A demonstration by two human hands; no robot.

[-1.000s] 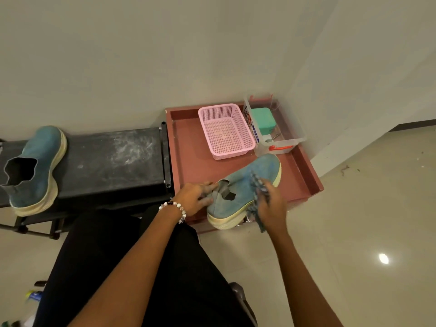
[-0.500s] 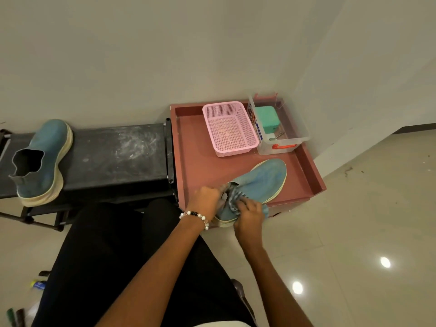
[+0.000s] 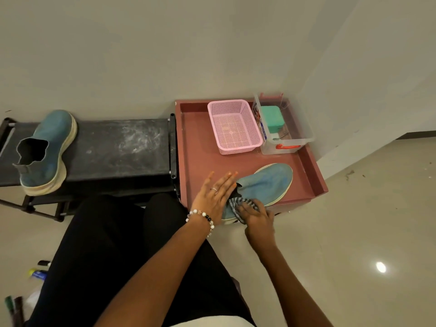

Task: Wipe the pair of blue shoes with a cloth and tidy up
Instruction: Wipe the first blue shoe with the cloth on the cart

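The blue shoe being wiped (image 3: 264, 182) lies on the red tray (image 3: 200, 147), heel overhanging the near edge. The right hand (image 3: 258, 218) presses the striped cloth (image 3: 238, 205) against the heel side, fingers curled on it. The left hand (image 3: 215, 194), fingers straight, braces the collar. Wipe with short strokes toward the toe, steadying the heel. The second shoe (image 3: 46, 149) waits on the black bench (image 3: 122, 147).

Blue shoes (image 3: 266, 182), grey-striped cloth (image 3: 238, 205), pink basket (image 3: 233, 126), reddish-brown tray (image 3: 198, 142).
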